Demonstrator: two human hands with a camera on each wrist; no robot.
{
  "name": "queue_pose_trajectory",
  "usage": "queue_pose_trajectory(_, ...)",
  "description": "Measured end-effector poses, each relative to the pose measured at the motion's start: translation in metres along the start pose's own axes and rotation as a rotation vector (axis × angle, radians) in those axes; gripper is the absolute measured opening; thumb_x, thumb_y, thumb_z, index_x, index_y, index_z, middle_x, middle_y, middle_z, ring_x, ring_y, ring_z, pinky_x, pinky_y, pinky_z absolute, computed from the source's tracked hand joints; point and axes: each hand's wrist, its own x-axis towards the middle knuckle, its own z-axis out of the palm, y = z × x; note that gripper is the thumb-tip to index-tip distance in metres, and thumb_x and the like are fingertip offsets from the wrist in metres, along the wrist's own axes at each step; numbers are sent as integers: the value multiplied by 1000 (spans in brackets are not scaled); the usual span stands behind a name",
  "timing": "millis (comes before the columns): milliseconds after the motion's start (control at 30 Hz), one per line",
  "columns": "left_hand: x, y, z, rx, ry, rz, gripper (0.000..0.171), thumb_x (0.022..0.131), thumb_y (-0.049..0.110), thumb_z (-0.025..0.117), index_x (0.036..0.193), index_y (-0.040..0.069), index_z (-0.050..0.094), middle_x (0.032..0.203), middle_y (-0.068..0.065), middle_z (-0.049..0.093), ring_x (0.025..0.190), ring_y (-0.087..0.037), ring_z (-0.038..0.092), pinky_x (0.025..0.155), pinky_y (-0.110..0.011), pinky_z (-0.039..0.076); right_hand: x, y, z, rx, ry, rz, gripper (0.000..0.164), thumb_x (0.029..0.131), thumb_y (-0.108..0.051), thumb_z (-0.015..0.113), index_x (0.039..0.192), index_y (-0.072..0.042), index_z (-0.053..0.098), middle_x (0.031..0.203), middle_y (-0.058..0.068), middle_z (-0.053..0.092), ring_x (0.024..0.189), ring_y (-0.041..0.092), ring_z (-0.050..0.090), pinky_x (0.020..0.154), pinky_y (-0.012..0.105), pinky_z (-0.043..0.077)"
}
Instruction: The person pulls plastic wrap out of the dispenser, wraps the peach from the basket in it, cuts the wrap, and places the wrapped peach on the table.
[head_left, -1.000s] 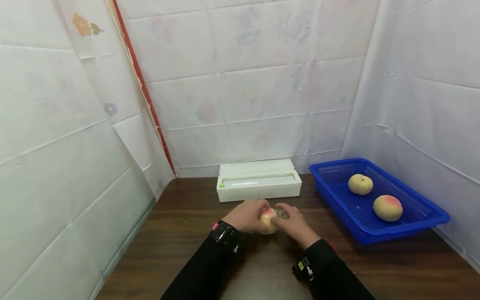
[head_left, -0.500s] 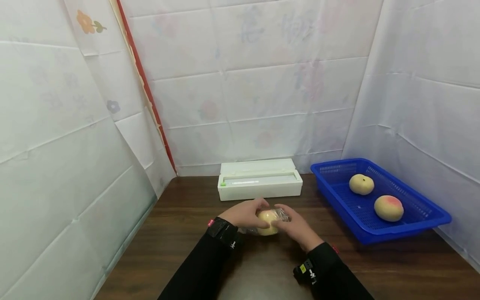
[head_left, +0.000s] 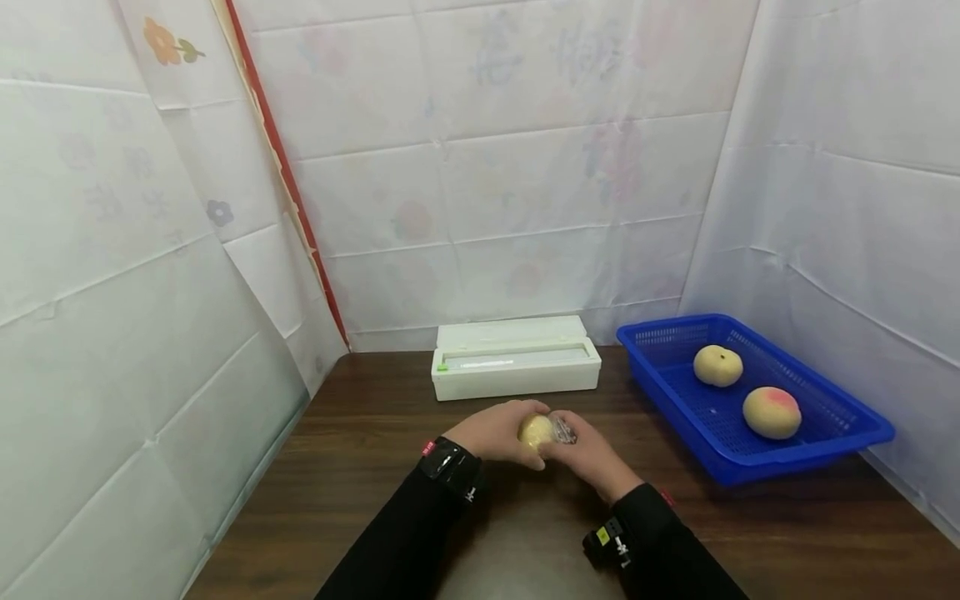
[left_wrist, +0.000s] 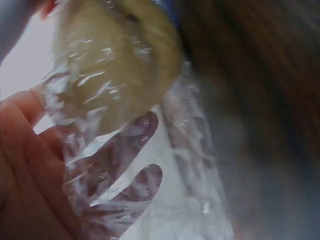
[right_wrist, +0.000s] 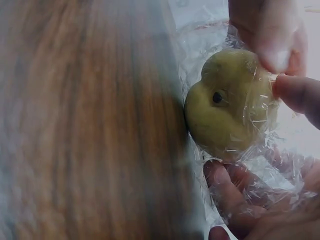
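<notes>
Between my two hands, above the table, is a pale yellow peach [head_left: 537,431] in clear cling film [head_left: 562,429]. My left hand [head_left: 498,431] grips its left side, with thumb and fingers curved round it. From the right, my right hand [head_left: 592,454] holds the wrapped peach, where film bunches inside the grasp. In the left wrist view, loose film [left_wrist: 200,200] hangs off the peach [left_wrist: 115,60] and covers some left fingers. The right wrist view shows the dark stem pit of the peach [right_wrist: 227,110], wrinkled film around it and fingers on two sides.
Behind the hands stands a white cling film dispenser [head_left: 517,383], lid raised, with a green slider [head_left: 442,367]. To the right, a blue plastic basket [head_left: 727,467] holds two peaches, one pale [head_left: 717,366] and one pink-topped [head_left: 772,412]. White sheeting [head_left: 517,192] encloses the brown wooden table [head_left: 360,450].
The peach has turned between the hands: its pink patch showed a second ago and now yellow skin faces up. The film tail seen by the left wrist is no longer visible from the head.
</notes>
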Motion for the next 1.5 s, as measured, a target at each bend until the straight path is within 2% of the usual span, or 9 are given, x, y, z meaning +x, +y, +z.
queue_pose_trajectory(200,1,-1,2,27,4,8,72,76,41,93,139,25,62,117,12,66,93,-4,62,78,-22,54,1,-1,0,9,40,7,40,95,-27,78,132,-13,67,128,8,67,108,21,61,86,33,49)
queue_pose_trajectory(400,-2,2,1,26,24,-16,65,74,41,93,132,32,65,120,8,59,95,-6,59,75,-22,55,0,-4,-1,18,81,18,35,97,-29,76,128,-14,70,127,10,69,106,22,63,84,32,51)
queue_pose_trajectory(567,-3,4,0,26,22,-18,64,76,41,90,133,30,64,119,7,60,94,-8,59,73,-23,55,0,-3,-1,23,103,9,33,97,-31,76,125,-13,72,125,10,70,104,21,64,83,32,52)
queue_pose_trajectory(767,-3,4,1,-2,6,-11,70,80,39,86,143,25,58,124,7,63,96,-7,61,75,-23,55,-1,-3,-1,52,143,-8,21,97,-26,77,113,-11,74,116,9,71,97,20,63,78,32,53)
queue_pose_trajectory(1033,3,8,3,130,24,26,75,79,49,89,143,28,58,122,10,64,96,-5,60,76,-21,54,1,-5,-1,57,134,-87,18,98,-23,77,110,-10,74,110,9,69,91,17,62,75,31,53)
queue_pose_trajectory(1167,0,4,-7,165,79,-4,69,78,43,87,140,27,59,113,13,66,89,-5,61,74,-24,53,4,-4,-4,-18,130,-120,26,97,-25,79,120,-12,74,112,9,71,91,16,63,74,30,52)
queue_pose_trajectory(1300,-7,-4,-23,147,154,-26,68,74,32,88,136,24,61,110,11,67,88,-8,62,74,-26,53,4,-2,-8,-88,90,-118,37,96,-27,80,129,-13,72,117,9,74,94,17,66,74,32,53)
queue_pose_trajectory(1400,-10,-6,-32,125,167,-27,69,73,26,88,136,22,61,111,8,69,89,-9,63,76,-28,54,3,-2,-9,-105,94,-116,23,98,-25,79,116,-12,76,110,7,75,92,16,65,76,32,51)
queue_pose_trajectory(1500,-12,-4,-37,135,147,-34,70,75,27,88,140,20,61,117,6,70,94,-10,64,82,-29,55,3,-5,-10,-60,148,-124,13,100,-24,76,101,-11,76,99,5,73,89,16,62,79,33,50)
